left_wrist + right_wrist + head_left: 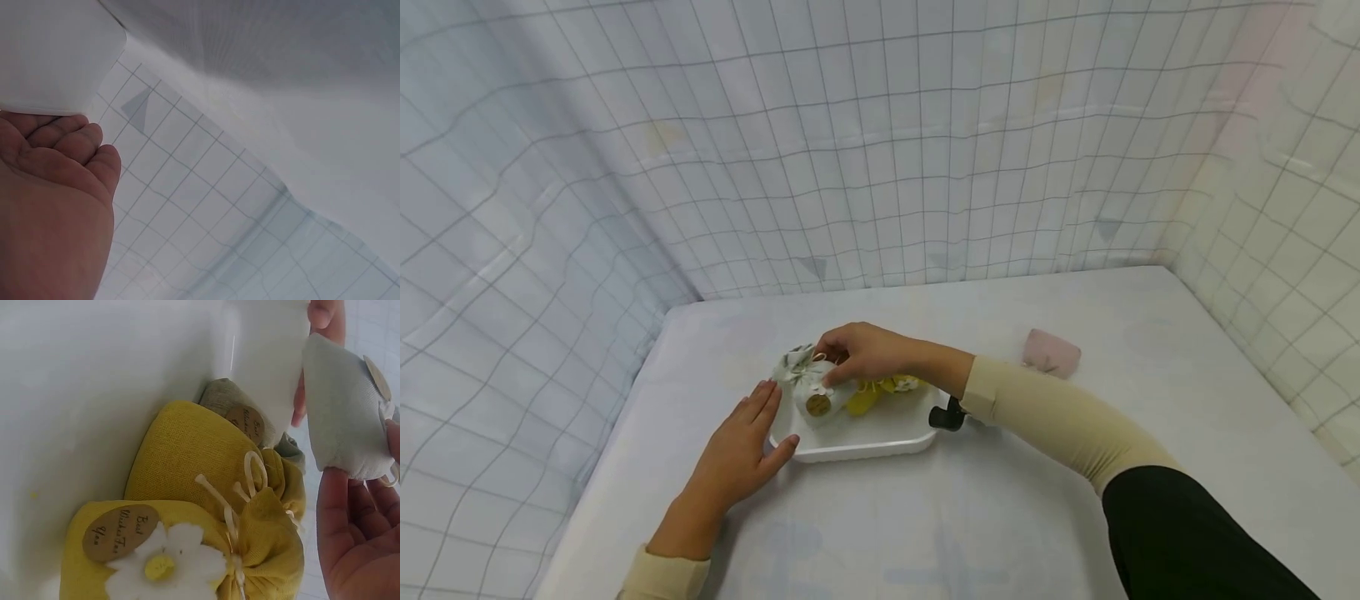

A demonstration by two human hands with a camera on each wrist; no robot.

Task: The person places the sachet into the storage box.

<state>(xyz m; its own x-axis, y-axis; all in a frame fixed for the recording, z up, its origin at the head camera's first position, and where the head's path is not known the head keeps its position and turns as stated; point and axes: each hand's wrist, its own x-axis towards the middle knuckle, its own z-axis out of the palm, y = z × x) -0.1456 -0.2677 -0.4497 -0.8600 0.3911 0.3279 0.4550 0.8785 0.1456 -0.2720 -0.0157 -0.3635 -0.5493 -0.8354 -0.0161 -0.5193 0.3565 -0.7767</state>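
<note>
Pinching a pale grey sachet (340,406) between thumb and fingers of the right hand (865,352), over the left end of a white tray (865,452). Can't tell contact between sachet and tray floor. Resting the left hand (737,450) at the tray's left end, with fingers extended in the head view, close together and touching the rim, with thumb spread toward the near left corner. Hands apart, with the pale grey sachet in the gap: right at the right hand's fingertips, just beside the left hand's. Also in the tray, per right wrist view: a flowered yellow sachet (259,562) nearest the camera, with a handwritten tag; a plain yellow sachet (181,444) directly behind and touching; a grey-brown sachet (219,397) behind that, partly hidden. In head view, yellow cloth just right of the pale grey sachet, partly under the right hand. Out on the desk (985,525), to the right of the tray and beyond the right forearm: a pink pouch (1051,354). Around the desk: white grid-patterned curtains (887,150).
</note>
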